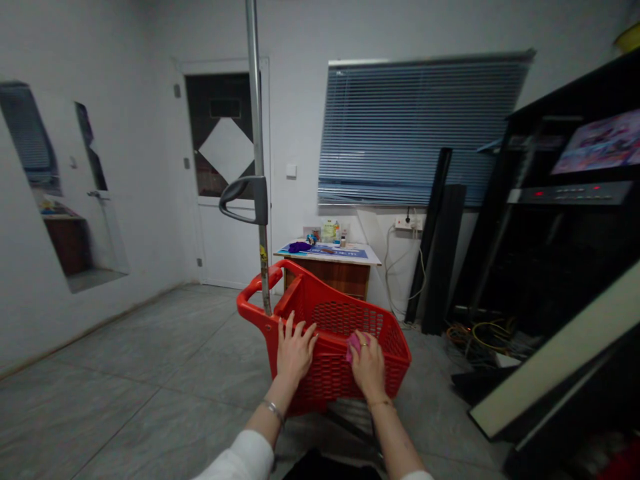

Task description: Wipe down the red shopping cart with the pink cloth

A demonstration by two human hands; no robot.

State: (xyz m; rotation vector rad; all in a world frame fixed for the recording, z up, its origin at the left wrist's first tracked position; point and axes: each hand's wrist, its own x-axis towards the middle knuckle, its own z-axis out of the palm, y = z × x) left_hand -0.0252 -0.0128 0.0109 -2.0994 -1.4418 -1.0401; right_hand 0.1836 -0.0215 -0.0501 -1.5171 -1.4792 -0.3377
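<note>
A red plastic shopping cart [335, 387] with perforated basket sides stands in front of me. My left hand [296, 350] rests on its near rim, fingers spread and holding nothing. Further right along the same rim, my right hand [367, 363] grips a pink cloth [354, 345] and presses it against the basket's edge. Part of the cloth is hidden beneath the fingers. A metal pole [257, 113] with a grey loop handle [245, 201] rises from the cart's red handle end on the left.
Behind the cart is a small table [367, 255] with bottles and a purple cloth [300, 247]. Leaning panels [560, 353], tangled cables [493, 333] and a black rack [550, 233] with a lit screen stand at right. A mirror [70, 193] leans on the left wall.
</note>
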